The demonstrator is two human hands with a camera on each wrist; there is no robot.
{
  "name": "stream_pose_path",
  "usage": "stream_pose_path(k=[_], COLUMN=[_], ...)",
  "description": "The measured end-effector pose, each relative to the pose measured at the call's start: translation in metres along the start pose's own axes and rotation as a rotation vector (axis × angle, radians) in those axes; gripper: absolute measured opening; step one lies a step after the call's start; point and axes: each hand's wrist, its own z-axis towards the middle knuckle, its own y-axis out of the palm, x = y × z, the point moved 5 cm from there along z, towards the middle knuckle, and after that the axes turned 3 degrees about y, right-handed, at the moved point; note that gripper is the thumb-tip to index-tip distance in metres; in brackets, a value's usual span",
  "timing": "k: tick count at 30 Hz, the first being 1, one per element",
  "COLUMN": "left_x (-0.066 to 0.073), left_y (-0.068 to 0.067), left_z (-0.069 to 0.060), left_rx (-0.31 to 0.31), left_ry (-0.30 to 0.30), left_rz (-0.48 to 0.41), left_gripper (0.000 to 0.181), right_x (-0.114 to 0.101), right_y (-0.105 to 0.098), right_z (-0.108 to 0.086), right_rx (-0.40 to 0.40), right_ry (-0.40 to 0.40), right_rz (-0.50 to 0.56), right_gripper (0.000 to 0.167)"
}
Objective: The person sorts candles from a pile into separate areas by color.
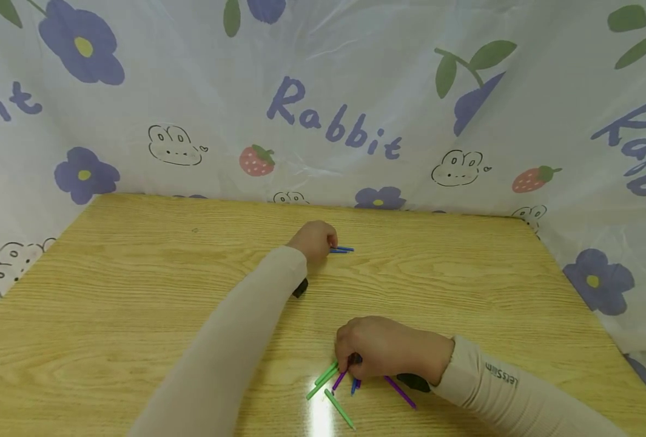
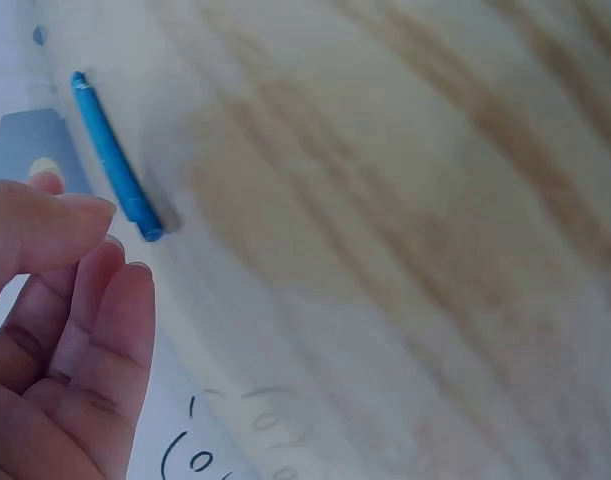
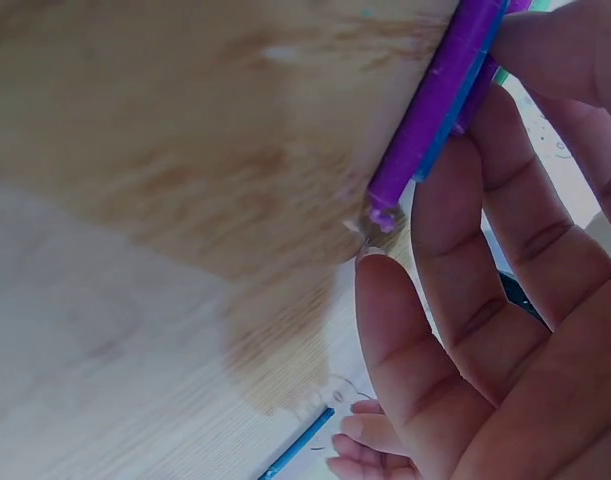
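Observation:
At the far side of the table my left hand point(image 1: 313, 241) is bent over two slim blue crayon-like sticks point(image 1: 344, 249). In the left wrist view, one blue stick point(image 2: 115, 160) lies just beyond the thumb and fingertips, and nothing shows held between them. My right hand point(image 1: 374, 346) reaches down over a small pile near the front. Its thumb and fingertips are at a purple stick point(image 3: 435, 110) and a blue stick point(image 3: 450, 120) lying side by side. Whether they pinch either one is hidden.
Several green sticks point(image 1: 325, 381) lie left of my right hand, one of them point(image 1: 340, 409) nearer the front. Another purple stick point(image 1: 401, 391) lies below the right wrist. The wooden table point(image 1: 137, 273) meets a printed white cloth point(image 1: 323, 170) at its back and sides.

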Motion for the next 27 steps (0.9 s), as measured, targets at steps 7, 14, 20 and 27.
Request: stream_pose_path(k=[7,14,20,27], left_x=[0.005,0.013,0.016,0.016], left_y=[-0.014,-0.022,-0.024,-0.025], left_z=[-0.011,-0.026,-0.042,-0.064], left_rx=[0.003,0.011,0.030,0.021], left_ry=[0.056,0.092,0.128,0.106], left_rz=[-0.121,-0.214,-0.237,-0.308], left_gripper=[0.029,0.027,0.022,0.019], right_x=[0.001,0.000,-0.001,-0.001], right_y=[0.001,0.000,0.001,0.000], right_z=[0.000,-0.001,-0.001,-0.002], right_rx=[0.011,0.021,0.025,0.009], right_ry=[-0.010,-0.022,-0.024,-0.010], right_rz=[-0.001,0.009,0.003,-0.003], right_gripper=[0.016,0.016,0.015,0.015])
